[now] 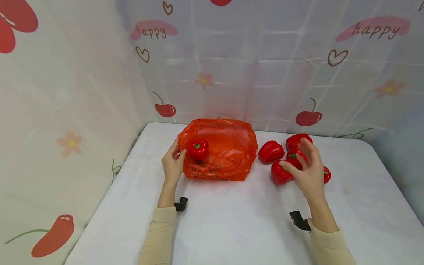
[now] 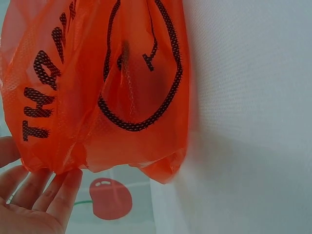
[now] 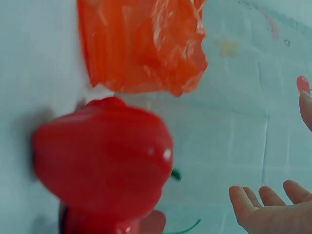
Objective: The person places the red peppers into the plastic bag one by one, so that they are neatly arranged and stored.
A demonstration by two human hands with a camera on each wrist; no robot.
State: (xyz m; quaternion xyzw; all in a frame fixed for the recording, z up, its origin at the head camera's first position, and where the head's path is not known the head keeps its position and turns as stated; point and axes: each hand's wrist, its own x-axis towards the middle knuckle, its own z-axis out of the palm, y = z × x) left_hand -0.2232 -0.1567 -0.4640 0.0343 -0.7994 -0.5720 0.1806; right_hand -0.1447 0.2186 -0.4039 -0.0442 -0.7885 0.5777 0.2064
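An orange-red plastic bag (image 1: 228, 162) lies with its wide mouth facing up and toward me, black lettering on its side. One red bell pepper (image 1: 199, 149) is inside at the left. My left hand (image 1: 173, 163) holds the bag's left edge between thumb and fingers; in the left wrist view its fingertips (image 2: 73, 180) meet the plastic. Over the loose peppers hovers my right hand (image 1: 311, 175), thumb and fingers spread apart, holding nothing. Beneath and beside it are several red bell peppers, including a front one (image 1: 281, 173) and a left one (image 1: 271, 151); the hand partly hides some.
The white table (image 1: 232, 217) meets a curtain (image 1: 251, 84) printed with cherries and hearts along its back edge. Another patterned sheet (image 1: 82, 103) hangs at the left. Each wrist carries a black camera mount (image 1: 181, 204).
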